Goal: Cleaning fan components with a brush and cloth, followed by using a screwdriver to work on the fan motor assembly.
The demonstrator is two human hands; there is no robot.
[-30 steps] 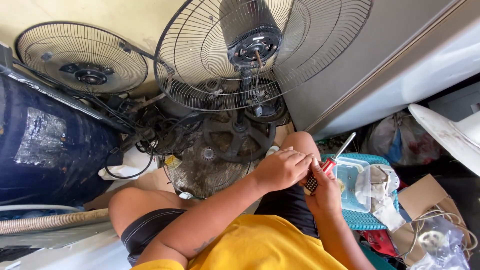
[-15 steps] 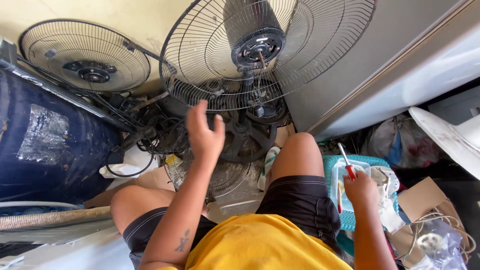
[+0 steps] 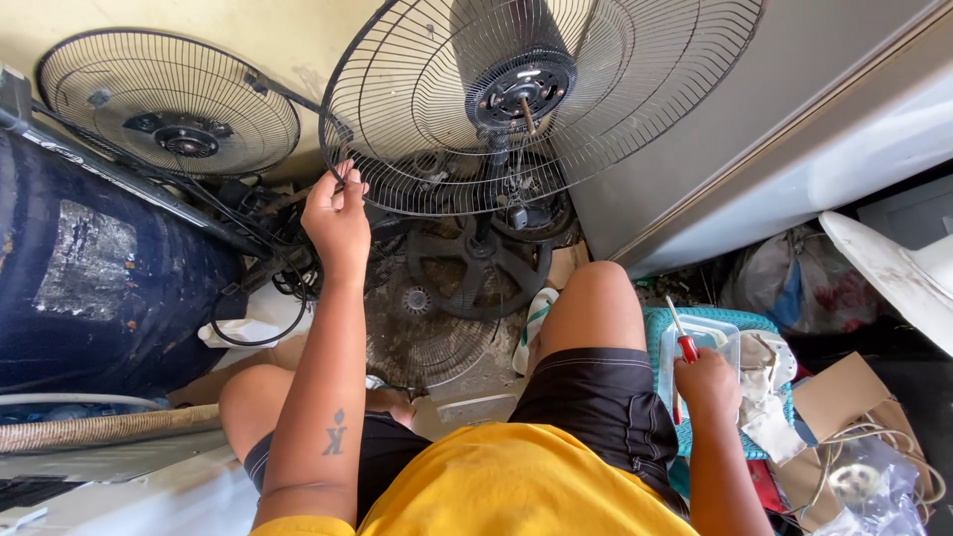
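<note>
While the person sits on the floor with knees spread, head view looks straight down. Left hand (image 3: 338,220) is raised to the lower-left rim of the big fan guard (image 3: 417,149), fingers curled and pinching the wire edge there. That guard is the rear grille of a fan standing upright against the wall, motor hub (image 3: 521,91) and bare shaft showing in the middle, no blade on it. Right hand (image 3: 707,382) is low beside the right knee, fist closed round a red-handled screwdriver (image 3: 681,342), shaft pointing up and away over a clear plastic tub (image 3: 707,333) that sits in a teal basket (image 3: 657,333). Second, smaller fan grille (image 3: 169,104) leans at the wall, left of the big one. Round black fan base (image 3: 481,263) lies on the floor under the big guard, a dusty grille (image 3: 427,333) flat between the knees. Dark blue drum (image 3: 89,288) far left. Cardboard and a coil of wire (image 3: 864,447) at right.
</note>
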